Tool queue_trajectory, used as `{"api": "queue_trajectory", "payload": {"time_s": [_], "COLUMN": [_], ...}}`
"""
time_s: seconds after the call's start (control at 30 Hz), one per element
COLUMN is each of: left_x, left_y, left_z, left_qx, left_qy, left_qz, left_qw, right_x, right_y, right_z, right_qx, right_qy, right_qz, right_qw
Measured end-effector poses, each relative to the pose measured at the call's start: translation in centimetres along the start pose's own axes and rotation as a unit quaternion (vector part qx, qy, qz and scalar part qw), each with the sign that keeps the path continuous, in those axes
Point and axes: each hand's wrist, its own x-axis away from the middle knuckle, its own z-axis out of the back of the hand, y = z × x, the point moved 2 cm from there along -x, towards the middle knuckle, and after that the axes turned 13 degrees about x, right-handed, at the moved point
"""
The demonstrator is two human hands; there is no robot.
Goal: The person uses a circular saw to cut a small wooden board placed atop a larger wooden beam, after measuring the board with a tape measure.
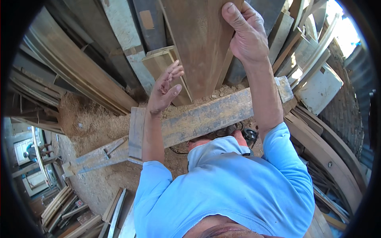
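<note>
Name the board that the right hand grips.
The wide brown plank, its right edge in the right hand; the whitish board farther left is in neither hand.

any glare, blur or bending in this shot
Head view: daylight at the upper right burns out to white; head view: the long plank at the left looks bowed, probably by the fisheye, and the corners are black; head view: neither the left hand nor the right hand shows heavy blur.

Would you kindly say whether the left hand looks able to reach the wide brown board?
Probably yes: the left hand appears empty beside the wide brown board, with nothing visible between them.
</note>
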Motion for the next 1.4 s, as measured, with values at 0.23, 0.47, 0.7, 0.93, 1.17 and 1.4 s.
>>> {"api": "queue_trajectory", "payload": {"time_s": [0.23, 0.47, 0.7, 0.93, 1.17, 1.4], "left_x": [15.3, 25.0, 25.7, 23.1, 23.2, 22.4], "left_y": [-15.3, -21.5, -24.9, -25.3, -27.3, -26.9], "left_z": [8.1, 6.6, 6.7, 5.4, 5.0, 5.0], "left_qx": [-0.407, -0.491, -0.492, -0.473, -0.507, -0.501], "left_qy": [0.074, 0.014, 0.008, 0.022, 0.036, 0.053], "left_qz": [0.251, 0.489, 0.515, 0.544, 0.527, 0.557], "left_qw": [0.875, 0.721, 0.702, 0.693, 0.681, 0.660], "right_x": [4.4, 9.1, 11.3, 16.6, 12.0, 14.4], "right_y": [13.7, 26.4, 31.9, 36.8, 39.5, 36.8], "right_z": [2.8, 7.7, 9.9, 14.8, 16.5, 18.4], "right_qx": [0.208, 0.397, 0.423, 0.614, 0.633, 0.613], "right_qy": [0.110, 0.059, 0.023, -0.033, 0.076, -0.135], "right_qz": [-0.083, -0.186, -0.214, -0.330, -0.387, -0.413], "right_qw": [0.968, 0.897, 0.880, 0.717, 0.666, 0.660]}}
